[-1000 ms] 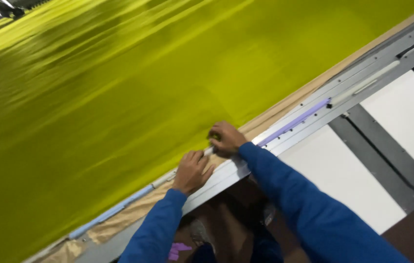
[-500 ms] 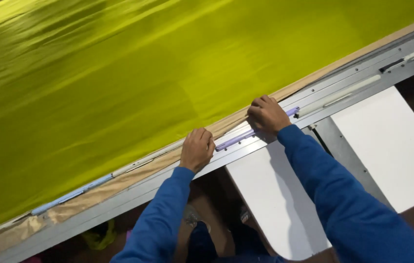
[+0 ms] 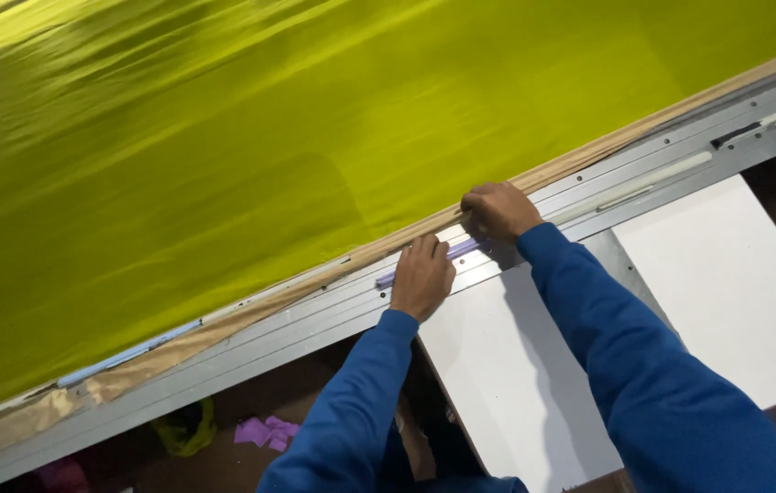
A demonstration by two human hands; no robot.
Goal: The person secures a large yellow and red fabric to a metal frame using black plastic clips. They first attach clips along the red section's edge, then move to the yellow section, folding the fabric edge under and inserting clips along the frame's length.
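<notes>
Head view: left hand [image 3: 422, 277] and right hand [image 3: 498, 210], fingers pressed together on the purple strip [image 3: 461, 248], at the counter's metal rail [image 3: 644, 169] beside yellow-green fabric [image 3: 269, 137].

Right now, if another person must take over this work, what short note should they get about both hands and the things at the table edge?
Left hand: pressing down on the thin purple plastic strip lying along the grey metal rail.
Right hand: fingers curled at the strip's other end, beside the tan paper edge.
The shiny yellow-green fabric lies spread flat over the table.
Another pale blue strip sits further left on the edge.
Whether the purple strip is fully seated cannot be told.
</notes>
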